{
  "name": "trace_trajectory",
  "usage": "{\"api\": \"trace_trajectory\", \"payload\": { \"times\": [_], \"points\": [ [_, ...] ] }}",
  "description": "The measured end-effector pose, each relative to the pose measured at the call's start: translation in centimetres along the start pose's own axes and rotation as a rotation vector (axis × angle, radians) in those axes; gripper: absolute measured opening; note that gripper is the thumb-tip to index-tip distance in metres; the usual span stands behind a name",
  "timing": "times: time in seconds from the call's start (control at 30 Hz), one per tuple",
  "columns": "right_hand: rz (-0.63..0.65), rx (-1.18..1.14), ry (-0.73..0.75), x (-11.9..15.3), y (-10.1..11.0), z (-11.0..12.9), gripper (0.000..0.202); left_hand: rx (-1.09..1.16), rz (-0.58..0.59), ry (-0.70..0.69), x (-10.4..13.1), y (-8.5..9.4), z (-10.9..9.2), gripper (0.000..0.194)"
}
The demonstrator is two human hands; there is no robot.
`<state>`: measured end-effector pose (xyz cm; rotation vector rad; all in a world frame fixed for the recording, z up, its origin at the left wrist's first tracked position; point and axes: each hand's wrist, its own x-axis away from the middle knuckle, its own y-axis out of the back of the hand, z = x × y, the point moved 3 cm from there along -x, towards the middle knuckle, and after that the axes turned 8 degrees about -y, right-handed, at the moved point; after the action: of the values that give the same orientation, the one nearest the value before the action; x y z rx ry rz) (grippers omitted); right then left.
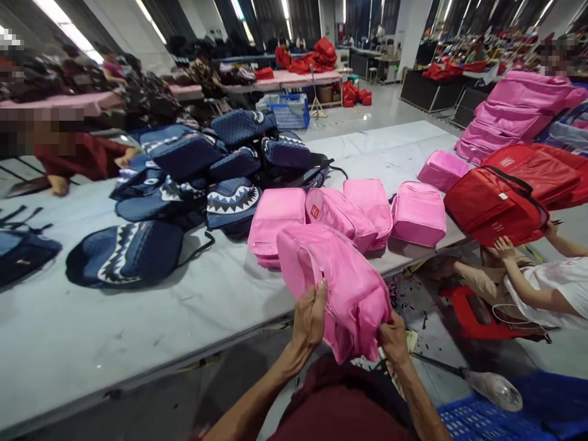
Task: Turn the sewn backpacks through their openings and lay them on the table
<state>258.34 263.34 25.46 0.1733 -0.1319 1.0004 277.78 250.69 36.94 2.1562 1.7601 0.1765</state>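
A pink backpack (pixel 340 275) is held tilted in front of me, over the near edge of the white table (pixel 151 331). My left hand (pixel 311 315) grips its near left side by the zipper edge, fingers closed on the fabric. Lower down on the right, my right hand (pixel 394 337) is closed on the other side of the same bag, its fingertips partly hidden. Just behind it, several other pink bags stand on the table, among them a boxy pink bag (pixel 279 223) at left and another pink bag (pixel 419 211) at right.
Dark blue backpacks with shark-tooth bands (pixel 133 254) are heaped at left. A co-worker in a white shirt (pixel 551 285) handles a red backpack (pixel 493 205) at right. Pink bags (pixel 519 113) are stacked behind. Below right are a red stool (pixel 473 315) and a blue crate (pixel 482 416).
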Motion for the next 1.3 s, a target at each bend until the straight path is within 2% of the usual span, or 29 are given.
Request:
{"api": "trace_trajectory", "payload": {
  "times": [0.1, 0.17, 0.23, 0.33, 0.43, 0.53, 0.67, 0.8, 0.93, 1.07, 1.13, 1.2, 1.3],
  "points": [
    [0.018, -0.027, -0.006, 0.0, 3.4, 5.0, 0.035, 0.117, -0.042, 0.044, 0.8, -0.5, -1.8, 0.056],
    [0.047, 0.071, 0.031, -1.0, 5.6, 7.3, 0.035, 0.171, -0.038, 0.061, 1.4, -1.3, -1.8, 0.054],
    [0.07, 0.178, 0.078, -2.6, 7.4, 8.3, 0.038, 0.17, -0.027, 0.079, 2.1, -2.4, -1.0, 0.056],
    [0.121, 0.264, 0.122, -5.4, 8.2, 7.4, 0.042, 0.037, -0.027, 0.109, 3.5, -3.8, 1.2, 0.057],
    [0.161, 0.315, 0.115, -7.3, 7.2, 5.3, 0.048, -0.064, -0.136, 0.089, 5.0, -3.9, 3.3, 0.052],
    [0.192, 0.375, 0.11, -8.0, 6.0, 3.8, 0.053, -0.181, -0.216, -0.07, 5.4, -2.8, 4.4, 0.056],
    [0.168, 0.465, 0.15, -8.4, 5.3, 3.9, 0.055, -0.356, -0.094, -0.293, 4.3, -0.9, 5.2, 0.045],
    [0.032, 0.642, 0.17, -8.5, 3.8, 5.1, 0.051, -0.39, 0.037, -0.45, 3.4, 0.7, 5.6, 0.049],
    [-0.092, 0.828, 0.169, -8.3, 0.2, 6.4, 0.041, -0.459, 0.111, -0.593, 2.2, 2.1, 5.8, 0.049],
    [-0.126, 0.956, 0.177, -9.5, -3.8, 8.3, 0.03, -0.538, 0.129, -0.734, 0.0, 3.7, 6.1, 0.027],
    [-0.089, 1.017, 0.192, -11.0, -5.0, 9.6, 0.026, -0.51, 0.238, -0.839, -0.7, 4.4, 6.3, 0.025],
    [-0.017, 1.061, 0.198, -13.1, -5.4, 10.8, 0.024, -0.43, 0.404, -0.988, -0.5, 5.6, 6.7, 0.034],
    [0.02, 1.14, 0.127, -16.6, -4.9, 11.7, 0.025, -0.413, 0.654, -1.21, 0.7, 8.6, 8.0, 0.038]
  ]
}}
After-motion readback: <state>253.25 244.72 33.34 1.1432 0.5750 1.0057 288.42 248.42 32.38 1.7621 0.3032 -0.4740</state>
